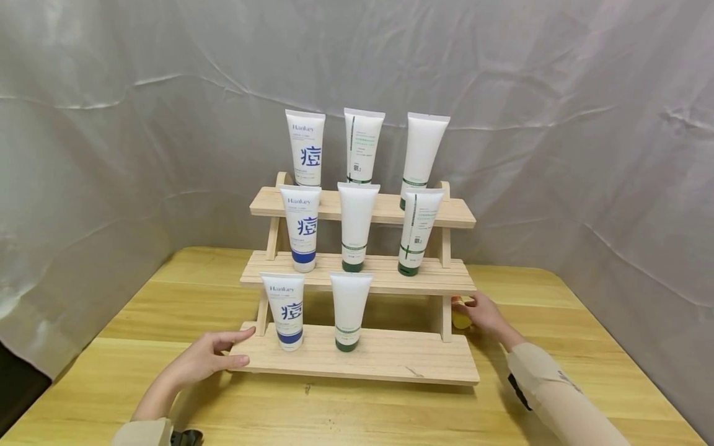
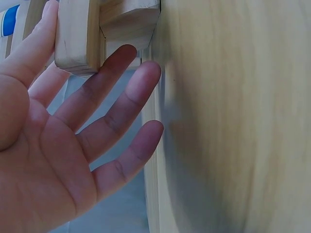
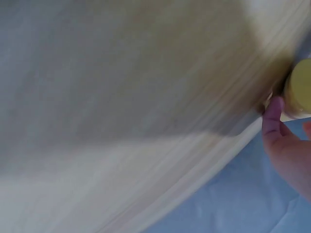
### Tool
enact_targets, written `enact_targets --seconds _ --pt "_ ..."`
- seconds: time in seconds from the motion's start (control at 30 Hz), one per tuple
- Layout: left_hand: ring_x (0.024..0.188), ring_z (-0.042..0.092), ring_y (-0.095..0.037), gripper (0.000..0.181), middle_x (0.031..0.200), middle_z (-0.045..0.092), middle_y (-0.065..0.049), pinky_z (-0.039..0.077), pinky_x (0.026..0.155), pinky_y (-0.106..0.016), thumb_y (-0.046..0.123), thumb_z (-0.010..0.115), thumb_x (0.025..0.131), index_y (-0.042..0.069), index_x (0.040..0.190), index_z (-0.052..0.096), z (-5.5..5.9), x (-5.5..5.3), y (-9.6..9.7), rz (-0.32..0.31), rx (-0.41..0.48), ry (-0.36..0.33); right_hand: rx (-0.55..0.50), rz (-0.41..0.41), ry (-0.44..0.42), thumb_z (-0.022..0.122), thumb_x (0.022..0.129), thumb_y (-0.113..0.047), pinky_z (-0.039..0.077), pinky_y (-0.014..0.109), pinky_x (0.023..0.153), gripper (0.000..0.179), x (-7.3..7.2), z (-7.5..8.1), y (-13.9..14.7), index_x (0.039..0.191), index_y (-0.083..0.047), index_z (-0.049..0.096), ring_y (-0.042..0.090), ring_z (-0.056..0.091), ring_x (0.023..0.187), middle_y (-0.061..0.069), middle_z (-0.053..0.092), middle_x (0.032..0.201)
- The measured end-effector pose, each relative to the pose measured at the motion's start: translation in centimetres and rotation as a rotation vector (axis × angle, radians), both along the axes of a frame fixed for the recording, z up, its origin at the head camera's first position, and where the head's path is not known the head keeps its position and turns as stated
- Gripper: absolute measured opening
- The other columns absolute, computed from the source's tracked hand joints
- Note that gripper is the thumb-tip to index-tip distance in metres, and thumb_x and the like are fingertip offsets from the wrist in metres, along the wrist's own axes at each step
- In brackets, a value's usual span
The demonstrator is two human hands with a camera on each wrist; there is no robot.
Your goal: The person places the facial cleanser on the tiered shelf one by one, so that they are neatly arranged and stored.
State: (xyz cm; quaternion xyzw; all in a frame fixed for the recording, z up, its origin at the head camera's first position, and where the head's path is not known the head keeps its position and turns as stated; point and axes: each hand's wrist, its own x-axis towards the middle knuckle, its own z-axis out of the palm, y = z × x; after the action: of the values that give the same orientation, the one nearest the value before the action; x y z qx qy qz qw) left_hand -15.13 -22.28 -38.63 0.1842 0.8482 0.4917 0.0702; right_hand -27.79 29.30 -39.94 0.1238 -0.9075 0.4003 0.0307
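A three-tier wooden display stand [image 1: 390,365] stands on the table, bearing several white squeeze tubes. At its left end, my left hand [image 1: 203,359] touches the bottom shelf. In the left wrist view the thumb lies along the shelf's end [image 2: 77,39], and the other fingers [image 2: 119,104] extend past it, fairly straight. Beside the stand's right leg, my right hand [image 1: 486,314] holds a small round container with a yellow end [image 1: 462,319], partly hidden by the leg. The right wrist view shows the container's yellow round face [image 3: 302,85] at the fingertips; its kind is unclear.
On the left of each tier is a blue-banded tube [image 1: 290,310]; green-based tubes [image 1: 351,310] fill other spots. The bottom shelf holds two tubes, the upper tiers three each. Grey cloth [image 1: 530,124] hangs behind the wooden table [image 1: 312,415].
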Motion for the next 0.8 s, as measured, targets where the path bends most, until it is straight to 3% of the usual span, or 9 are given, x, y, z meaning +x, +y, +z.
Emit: enact_targets --seconds 0.13,0.27,0.37,0.5,0.67,0.73,0.8 --pt "0.096 0.053 -0.029 0.057 0.125 0.034 -0.040 0.043 0.074 -0.024 0.020 0.065 0.082 -0.009 0.126 0.043 0.1 0.0 0.0 0.003 -0.009 0.005 0.038 0.015 -0.010 0.059 0.084 -0.004 0.044 0.045 0.079 0.044 0.0 0.2 -0.1 0.123 0.010 0.044 0.047 0.047 0.103 0.035 0.043 0.120" --pt "0.096 0.052 -0.030 0.057 0.125 0.033 -0.040 0.043 0.074 -0.024 0.021 0.065 0.082 -0.009 0.126 0.044 0.1 0.0 0.1 0.009 -0.017 0.008 0.117 0.019 -0.017 0.060 0.080 -0.003 0.046 0.035 0.065 0.043 0.1 0.5 -0.2 0.119 0.011 0.048 0.036 0.056 0.084 0.030 0.057 0.102" --pt "0.096 0.052 -0.029 0.057 0.125 0.033 -0.040 0.043 0.074 -0.024 0.021 0.065 0.082 -0.009 0.126 0.044 0.0 0.0 0.1 0.008 -0.016 0.009 0.147 0.072 -0.007 0.060 0.079 -0.001 0.045 0.038 0.069 0.040 0.1 0.7 -0.2 0.116 0.010 0.051 0.033 0.056 0.083 0.023 0.062 0.094" --pt "0.096 0.053 -0.029 0.057 0.125 0.034 -0.040 0.043 0.074 -0.025 0.020 0.065 0.082 -0.009 0.126 0.044 0.0 0.0 0.0 0.008 -0.011 0.008 0.122 0.177 -0.024 0.058 0.079 0.002 0.041 0.048 0.081 0.044 0.2 0.9 -0.1 0.122 0.011 0.047 0.043 0.050 0.100 0.028 0.055 0.109" --pt "0.096 0.053 -0.028 0.057 0.125 0.033 -0.040 0.043 0.074 -0.025 0.020 0.065 0.082 -0.010 0.126 0.043 0.0 0.0 0.1 0.002 -0.008 0.007 0.054 0.212 -0.103 0.058 0.078 0.003 0.036 0.051 0.087 0.057 0.6 1.1 0.1 0.130 0.010 0.036 0.051 0.030 0.115 0.033 0.037 0.128" --pt "0.095 0.053 -0.027 0.057 0.125 0.033 -0.040 0.043 0.074 -0.025 0.020 0.064 0.082 -0.010 0.126 0.043 0.0 0.0 0.1 0.000 -0.004 0.004 0.048 0.205 -0.122 0.059 0.076 0.004 0.039 0.046 0.083 0.061 0.8 1.2 0.1 0.131 0.008 0.035 0.048 0.034 0.113 0.033 0.037 0.128" --pt "0.094 0.054 -0.026 0.057 0.125 0.033 -0.040 0.043 0.074 -0.024 0.019 0.064 0.083 -0.010 0.126 0.043 0.0 0.1 0.1 0.000 -0.001 0.000 0.026 0.189 -0.161 0.058 0.074 0.006 0.043 0.040 0.073 0.064 0.9 1.3 0.1 0.132 0.007 0.032 0.043 0.045 0.100 0.034 0.042 0.119"
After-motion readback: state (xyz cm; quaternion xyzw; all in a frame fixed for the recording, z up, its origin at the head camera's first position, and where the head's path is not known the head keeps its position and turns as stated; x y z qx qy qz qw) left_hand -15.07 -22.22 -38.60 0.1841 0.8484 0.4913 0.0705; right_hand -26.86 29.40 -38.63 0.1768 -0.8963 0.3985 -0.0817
